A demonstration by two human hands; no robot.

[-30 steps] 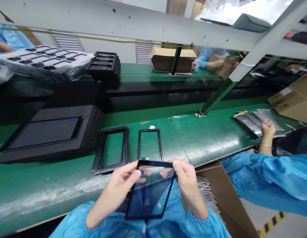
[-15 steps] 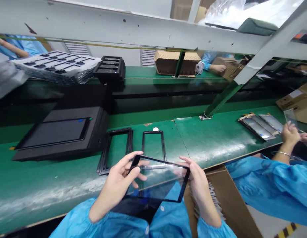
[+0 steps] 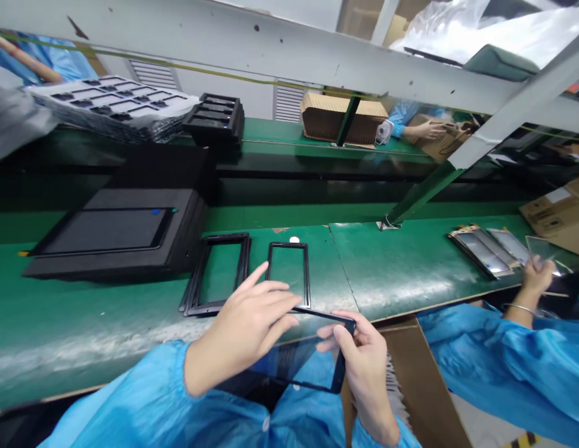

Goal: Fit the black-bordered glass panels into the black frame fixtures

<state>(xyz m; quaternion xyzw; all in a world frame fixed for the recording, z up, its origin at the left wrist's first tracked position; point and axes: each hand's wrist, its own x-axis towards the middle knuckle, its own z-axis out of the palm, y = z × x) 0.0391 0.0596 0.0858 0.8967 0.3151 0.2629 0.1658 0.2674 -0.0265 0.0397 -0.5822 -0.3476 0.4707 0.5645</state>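
Observation:
My right hand (image 3: pixel 368 367) grips the right end of a clear glass panel (image 3: pixel 308 358) with a black border, thumb on the near face and fingers behind. The panel is tilted in front of my blue sleeves. My left hand (image 3: pixel 252 323) is spread over the panel's left end, fingers stretched out, and hides that end; whether the fingertips touch the glass I cannot tell. Beyond my left hand, several black rectangular frames (image 3: pixel 208 308) lie stacked on the green bench. A further black frame (image 3: pixel 288 245) lies beside them, with a small white round piece (image 3: pixel 294 239) above it.
A dark screen panel (image 3: pixel 116 233) rests on black foam sheets (image 3: pixel 177 249) at left. To the right, a co-worker's hand (image 3: pixel 538 275) holds a clear panel near several panels (image 3: pixel 485 249). A slanted post (image 3: pixel 420 193) rises from the bench. An open carton (image 3: pixel 415 367) stands below its edge.
My left hand has let go of the panel's left edge and now stretches over its face. The right hand still holds the panel, slightly lower. The co-worker's hand has moved slightly lower.

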